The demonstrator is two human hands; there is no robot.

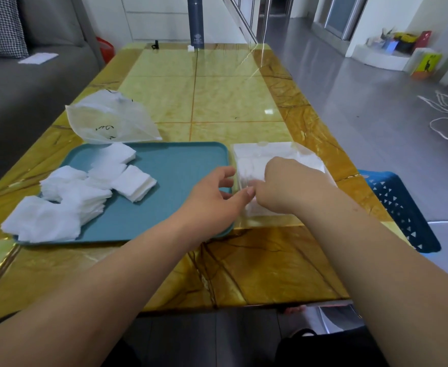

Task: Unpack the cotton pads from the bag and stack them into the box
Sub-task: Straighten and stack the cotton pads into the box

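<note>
**A:** On the yellow marbled table (230, 102), what sits closest to the person?

**B:** A teal tray (180, 160) and, touching its right edge, a clear container (257, 157) with white inside it. Whether that is the box or a second bag cannot be told. Its long axis runs away from the person.

**A:** And the hands?

**B:** Both are at the container's near end. The left hand (212, 200) is loosely spread, with its fingertips at the container's left edge. The right hand (289, 181) lies on top with its fingers curled under, and what they pinch, if anything, is hidden.

**A:** Where are the cotton pads?

**B:** The cotton pads (90, 192) lie in loose piles on the tray's left half, spilling over its rim. They are well to the left of both hands, and the left hand is nearer.

**A:** Any other containers?

**B:** Behind the tray lies a crumpled plastic bag (111, 120) that looks empty. A blue basket (397, 205) stands off the table's right side, and its contents are not visible.
</note>
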